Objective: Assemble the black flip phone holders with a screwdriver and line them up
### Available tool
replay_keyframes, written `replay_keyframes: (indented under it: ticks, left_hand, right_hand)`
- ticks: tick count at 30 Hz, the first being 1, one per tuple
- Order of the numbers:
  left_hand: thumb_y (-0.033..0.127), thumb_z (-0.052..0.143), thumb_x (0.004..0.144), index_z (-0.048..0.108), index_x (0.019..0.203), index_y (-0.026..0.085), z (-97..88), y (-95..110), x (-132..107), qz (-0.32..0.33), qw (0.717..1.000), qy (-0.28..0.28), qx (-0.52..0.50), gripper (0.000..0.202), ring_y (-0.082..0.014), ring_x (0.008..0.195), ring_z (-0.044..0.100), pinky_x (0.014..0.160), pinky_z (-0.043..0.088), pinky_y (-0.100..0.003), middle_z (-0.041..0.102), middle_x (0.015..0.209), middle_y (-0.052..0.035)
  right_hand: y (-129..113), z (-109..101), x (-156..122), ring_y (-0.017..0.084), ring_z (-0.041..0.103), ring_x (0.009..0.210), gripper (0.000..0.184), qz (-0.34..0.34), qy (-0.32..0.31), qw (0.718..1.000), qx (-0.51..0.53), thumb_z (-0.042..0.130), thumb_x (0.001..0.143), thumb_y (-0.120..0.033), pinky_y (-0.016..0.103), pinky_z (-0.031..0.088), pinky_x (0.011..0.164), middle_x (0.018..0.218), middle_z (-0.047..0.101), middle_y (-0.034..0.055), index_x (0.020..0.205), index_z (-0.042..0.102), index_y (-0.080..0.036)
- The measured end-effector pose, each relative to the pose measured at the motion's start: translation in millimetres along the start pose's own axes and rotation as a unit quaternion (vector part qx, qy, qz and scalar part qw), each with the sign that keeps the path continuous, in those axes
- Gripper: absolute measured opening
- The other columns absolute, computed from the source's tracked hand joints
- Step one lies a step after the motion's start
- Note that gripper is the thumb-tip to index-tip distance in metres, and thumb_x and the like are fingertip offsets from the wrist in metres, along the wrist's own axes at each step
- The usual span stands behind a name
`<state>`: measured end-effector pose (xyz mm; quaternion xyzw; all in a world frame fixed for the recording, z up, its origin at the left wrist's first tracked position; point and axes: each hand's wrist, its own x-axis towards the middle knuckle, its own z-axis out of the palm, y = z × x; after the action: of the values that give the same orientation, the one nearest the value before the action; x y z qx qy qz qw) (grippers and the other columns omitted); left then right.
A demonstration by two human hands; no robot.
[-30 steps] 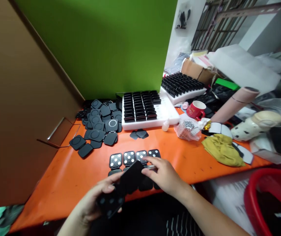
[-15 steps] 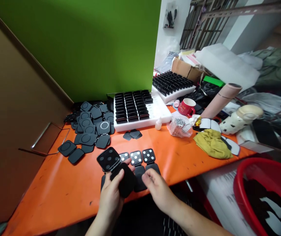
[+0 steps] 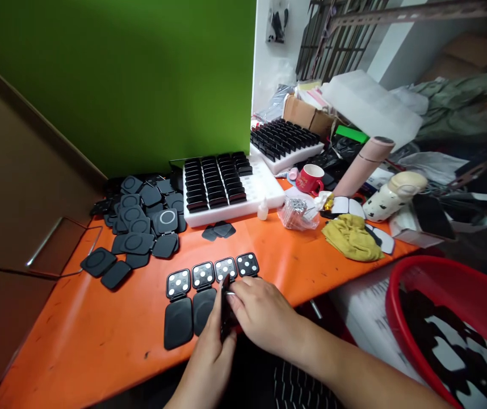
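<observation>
Edge-on above the table's near side is a black hinged pad case (image 3: 225, 304), like a folding charger, gripped by my left hand (image 3: 209, 355) from below. My right hand (image 3: 263, 309) closes over its right side, fingers curled against it. A small shiny bit shows by the right fingertips; its kind cannot be made out. Behind and left of my hands, similar cases lie unfolded in a row. The leftmost case (image 3: 178, 324) has white dots on its upper half and a plain black lower half. My hands partly cover the cases on the right.
A pile of black pads (image 3: 139, 227) lies on the orange table (image 3: 73, 318) at left, near a wire stand (image 3: 62, 250). A white foam tray (image 3: 264, 190) holds rows of black pieces. Rightward are a red mug (image 3: 310, 179), yellow cloth (image 3: 352, 238) and red basin (image 3: 397, 318).
The hinged case has turned from its open inner face toward me to edge-on, and moved right. My right hand has come onto it. The camera view has shifted somewhat right.
</observation>
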<state>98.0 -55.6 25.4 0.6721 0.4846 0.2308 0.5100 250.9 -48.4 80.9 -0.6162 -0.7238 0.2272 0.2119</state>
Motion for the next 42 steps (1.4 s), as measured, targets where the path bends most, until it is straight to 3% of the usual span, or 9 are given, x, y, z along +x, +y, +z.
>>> replay_keyframes:
  ticks: [5,9,13,18,21,24,29,34,42]
  left_hand:
    - [0.021,0.04,0.083,0.016,0.138,0.021,-1.4,6,0,-0.023,0.999,-0.033,0.007,0.06,-0.0266,0.126,0.033,0.101,0.03,-0.047,0.033,0.139,-0.0113]
    - [0.016,0.04,0.08,0.017,0.138,0.022,-0.2,4,1,-0.024,0.999,-0.032,-0.009,0.063,-0.027,0.116,0.045,0.099,0.032,-0.049,0.036,0.137,-0.0119]
    - [0.013,0.041,0.076,0.024,0.136,0.022,-0.4,1,1,-0.016,0.999,-0.027,-0.03,0.063,-0.0257,0.121,0.039,0.102,0.028,-0.046,0.039,0.135,-0.0092]
    - [0.018,0.044,0.076,0.033,0.131,0.016,0.7,9,-1,-0.057,0.992,-0.058,-0.101,0.056,-0.0264,0.12,0.04,0.101,0.032,-0.041,0.045,0.13,-0.0101]
    - [0.021,0.046,0.076,0.024,0.134,0.012,2.9,11,-1,-0.08,0.989,0.001,-0.126,0.063,-0.0264,0.127,0.029,0.105,0.025,-0.041,0.035,0.138,-0.012]
    - [0.023,0.044,0.08,0.017,0.137,0.014,3.4,9,0,-0.058,0.992,0.039,-0.108,0.064,-0.0232,0.132,0.018,0.107,0.019,-0.039,0.026,0.142,-0.0095]
    - [0.027,0.038,0.087,0.01,0.139,0.02,-1.3,7,3,-0.01,0.999,-0.011,-0.037,0.06,-0.0199,0.132,0.019,0.108,0.016,-0.039,0.024,0.143,-0.0076]
    - [0.028,0.036,0.089,0.009,0.14,0.021,-1.7,2,1,-0.001,1.0,-0.02,-0.016,0.058,-0.0211,0.132,0.018,0.108,0.016,-0.043,0.021,0.144,-0.0092]
    - [0.03,0.038,0.088,0.011,0.139,0.021,1.4,-1,-1,-0.009,0.998,-0.045,-0.051,0.059,-0.0232,0.13,0.023,0.107,0.018,-0.044,0.026,0.142,-0.0097]
  right_hand:
    - [4,-1,-1,0.016,0.054,0.077,0.027,-0.015,-0.001,0.999,0.041,0.047,0.081,-0.043,0.025,0.037,0.068,0.082,0.06,0.003,0.083,0.058,-0.019]
    - [9,4,3,0.013,0.055,0.071,0.022,-0.017,0.011,0.993,0.114,0.053,0.078,-0.041,0.021,0.036,0.064,0.078,0.061,-0.0005,0.083,0.061,-0.021]
    - [11,11,3,0.01,0.055,0.068,0.019,-0.022,0.024,0.986,0.162,0.056,0.077,-0.037,0.018,0.036,0.061,0.074,0.061,-0.0021,0.079,0.061,-0.019]
    - [6,18,0,0.009,0.052,0.063,0.021,-0.043,0.043,0.993,0.106,0.051,0.08,-0.03,0.019,0.035,0.065,0.063,0.057,-0.0022,0.064,0.056,-0.018]
    - [1,16,-2,0.012,0.055,0.07,0.027,-0.021,0.02,0.998,0.055,0.042,0.086,-0.039,0.022,0.035,0.065,0.072,0.061,-0.0002,0.075,0.057,-0.019]
    - [-5,10,-4,0.015,0.056,0.076,0.032,-0.008,-0.005,1.0,-0.009,0.033,0.09,-0.04,0.025,0.036,0.068,0.079,0.062,0.0021,0.08,0.056,-0.019]
    - [-9,5,-8,0.018,0.055,0.078,0.031,-0.03,-0.041,0.997,-0.052,0.034,0.089,-0.04,0.029,0.036,0.071,0.082,0.061,0.0046,0.085,0.056,-0.018]
    - [-4,9,-8,0.017,0.055,0.077,0.028,-0.029,-0.041,0.998,-0.025,0.039,0.086,-0.039,0.028,0.036,0.07,0.081,0.062,0.0043,0.084,0.057,-0.017]
    - [3,30,-9,0.011,0.048,0.062,0.021,-0.004,0.018,0.995,0.094,0.053,0.076,-0.03,0.023,0.032,0.06,0.062,0.053,-0.0011,0.059,0.048,-0.017]
